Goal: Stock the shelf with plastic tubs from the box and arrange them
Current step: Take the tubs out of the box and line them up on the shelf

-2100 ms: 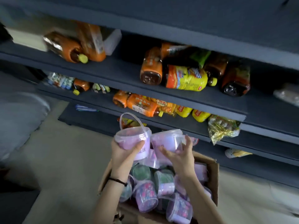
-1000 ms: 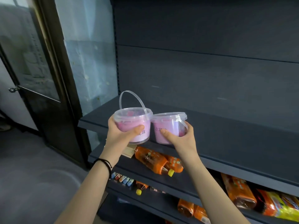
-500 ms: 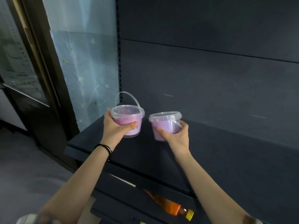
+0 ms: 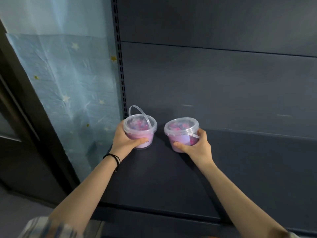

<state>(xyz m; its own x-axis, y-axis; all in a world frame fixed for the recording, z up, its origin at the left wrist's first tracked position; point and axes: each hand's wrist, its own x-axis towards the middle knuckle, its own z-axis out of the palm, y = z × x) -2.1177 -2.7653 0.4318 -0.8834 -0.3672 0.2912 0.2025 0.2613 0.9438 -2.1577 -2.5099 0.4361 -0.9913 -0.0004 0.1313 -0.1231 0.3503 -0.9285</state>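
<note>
Left grip [image 4: 127, 141]: wrapped round the lower wall of the left tub [image 4: 140, 129], thumb across its front.
Right grip [image 4: 195, 146]: holding the right tub [image 4: 181, 133] from its right side, thumb under the front.
Left tub: upright in the back left corner of the shelf [image 4: 240, 169], clear handle [image 4: 137, 110] raised; its base seems to rest on the shelf.
Right tub: just beside the left tub, not touching it, lid on, pink contents.
Surroundings: pale blue star-printed sheet [image 4: 60, 74] left of the shelf; black band [image 4: 112, 158] on the left wrist.
</note>
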